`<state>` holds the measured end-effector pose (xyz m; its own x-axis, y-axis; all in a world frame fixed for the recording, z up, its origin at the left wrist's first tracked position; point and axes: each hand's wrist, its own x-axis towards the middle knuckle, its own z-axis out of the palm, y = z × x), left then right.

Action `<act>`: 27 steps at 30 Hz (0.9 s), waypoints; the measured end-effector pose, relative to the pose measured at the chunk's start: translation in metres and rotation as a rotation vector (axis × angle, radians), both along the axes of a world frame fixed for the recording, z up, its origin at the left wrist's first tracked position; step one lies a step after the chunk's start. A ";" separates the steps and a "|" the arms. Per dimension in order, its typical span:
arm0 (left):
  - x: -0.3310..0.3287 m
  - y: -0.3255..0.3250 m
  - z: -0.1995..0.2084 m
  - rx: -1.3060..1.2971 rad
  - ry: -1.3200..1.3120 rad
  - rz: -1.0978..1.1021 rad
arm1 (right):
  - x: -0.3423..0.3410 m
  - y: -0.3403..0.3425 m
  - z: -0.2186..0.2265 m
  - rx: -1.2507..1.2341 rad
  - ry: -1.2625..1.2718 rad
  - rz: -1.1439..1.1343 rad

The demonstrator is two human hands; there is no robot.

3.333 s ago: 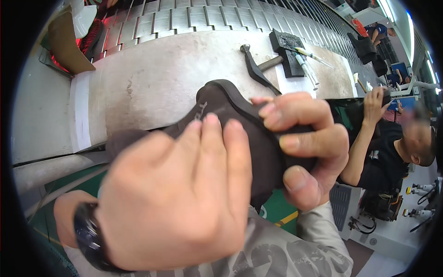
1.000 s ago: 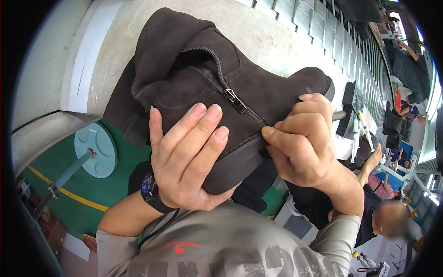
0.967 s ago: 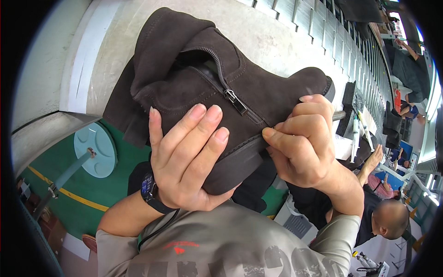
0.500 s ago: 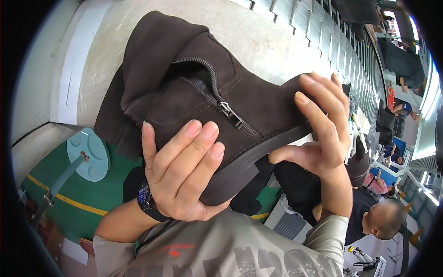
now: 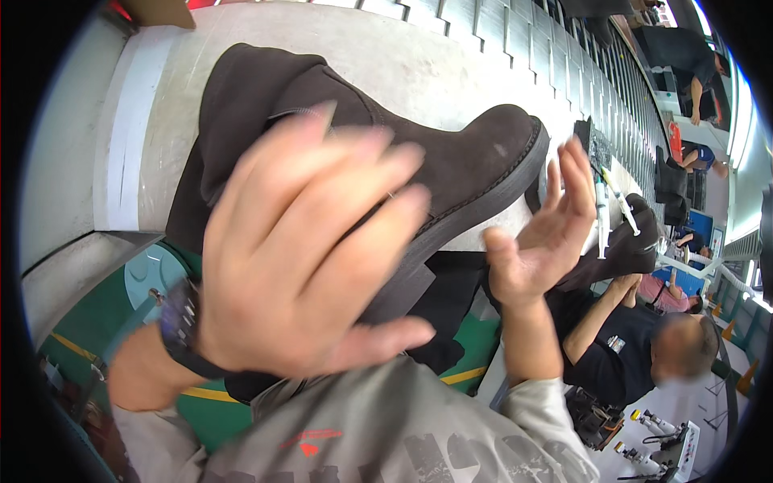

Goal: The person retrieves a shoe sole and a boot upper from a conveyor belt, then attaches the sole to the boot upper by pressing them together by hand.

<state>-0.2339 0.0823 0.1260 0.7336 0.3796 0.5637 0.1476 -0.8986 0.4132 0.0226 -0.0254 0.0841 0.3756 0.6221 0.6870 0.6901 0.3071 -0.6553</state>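
A dark brown suede ankle boot (image 5: pixel 451 149) lies on the pale worktop (image 5: pixel 411 68), its toe to the right and its sole facing me. My left hand (image 5: pixel 298 249), smeared by motion, passes in front of the shaft with fingers apart and covers most of the side zip. Just off the toe, my right hand (image 5: pixel 541 241) is raised with fingers stretched and nothing in it. More dark brown material (image 5: pixel 183 213) shows under the shaft at the left; its full shape is hidden.
Slatted metal conveyor (image 5: pixel 555 68) runs along the far right. Beside the worktop's right end are syringe-like applicators (image 5: pixel 602 217). A co-worker (image 5: pixel 628 354) at the right has hands by another dark boot (image 5: pixel 624 245). A light-blue stool (image 5: pixel 149 278) stands at lower left.
Both hands have let go of the boot, which has come down on the worktop. My left hand has risen across the shaft; my right has dropped slightly from the toe.
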 end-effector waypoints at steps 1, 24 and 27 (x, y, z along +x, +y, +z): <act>0.015 0.021 0.020 0.085 0.098 -0.073 | 0.002 -0.019 -0.009 -0.050 0.077 -0.045; 0.057 0.009 0.013 0.040 0.479 -0.056 | -0.009 -0.033 -0.023 -0.288 0.339 0.294; 0.054 0.010 0.012 0.031 0.467 -0.055 | -0.013 -0.033 -0.019 -0.328 0.377 0.302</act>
<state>-0.1797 0.0926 0.1383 0.9298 0.3217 0.1786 0.2636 -0.9210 0.2869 0.0099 -0.0584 0.0647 0.3302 0.8972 0.2933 0.3038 0.1932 -0.9329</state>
